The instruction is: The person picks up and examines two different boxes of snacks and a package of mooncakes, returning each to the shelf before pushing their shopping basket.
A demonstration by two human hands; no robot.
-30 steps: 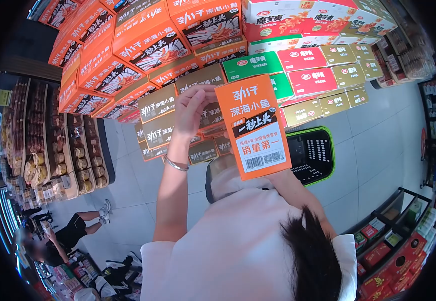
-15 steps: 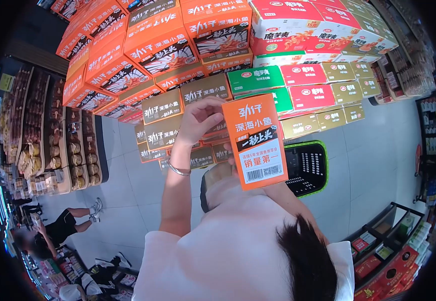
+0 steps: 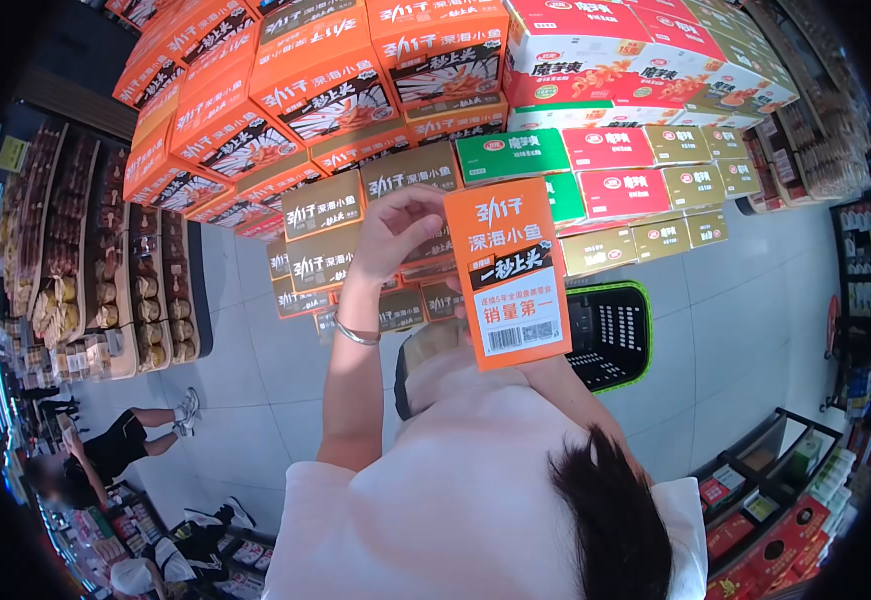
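Observation:
I hold an orange snack box with white lettering and a barcode label upright in front of me. My left hand, with a bracelet on the wrist, pinches its upper left corner. My right hand is almost wholly hidden behind the box and holds it from the back, with only fingertips showing at the left edge. The box hangs in front of a stacked display of brown cartons and orange cartons.
Green boxes, red boxes and gold boxes are stacked to the right. A black basket with a green rim sits on the grey floor below the box. Snack shelves stand left. Another person crouches at lower left.
The view has tilted a little, so the display and the box sit slightly lower in frame. Both hands keep the same hold on the box.

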